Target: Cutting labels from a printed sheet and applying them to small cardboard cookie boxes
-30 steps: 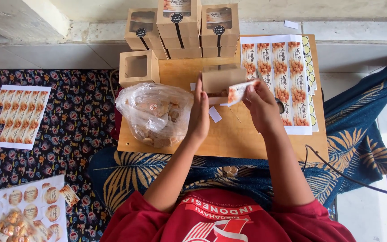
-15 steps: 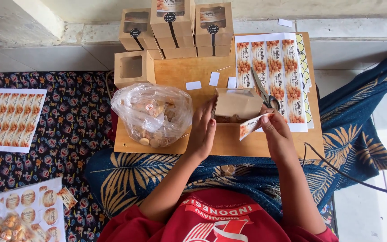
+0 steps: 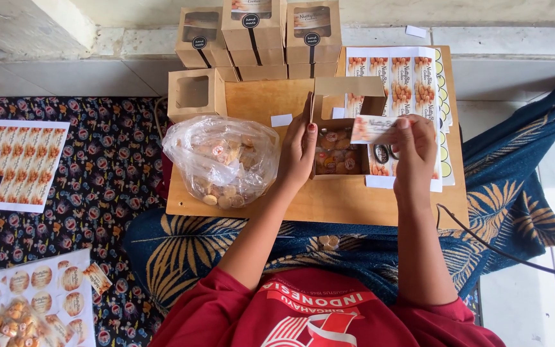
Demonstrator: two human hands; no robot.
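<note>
A small brown cardboard box (image 3: 345,103) lies on the wooden board (image 3: 329,202), lid flap open, with wrapped sweets showing through its window. My left hand (image 3: 299,151) presses against the box's left side and steadies it. Just right of the box, my right hand (image 3: 412,144) pinches a printed rectangular label sticker (image 3: 369,128) over the box's right edge. A clear plastic bag of wrapped sweets (image 3: 223,160) sits to the left of my left hand.
Several closed window boxes (image 3: 255,32) are stacked at the board's far edge, one more (image 3: 194,93) at the left. Label sheets (image 3: 399,77) lie under my right hand; other sheets (image 3: 27,164) and sweets (image 3: 8,321) rest on the patterned cloth at left. A black cable (image 3: 502,250) runs right.
The box has been set down flat with its lid open. My right hand moved up and right with the label; my left hand shifted to the box's left side.
</note>
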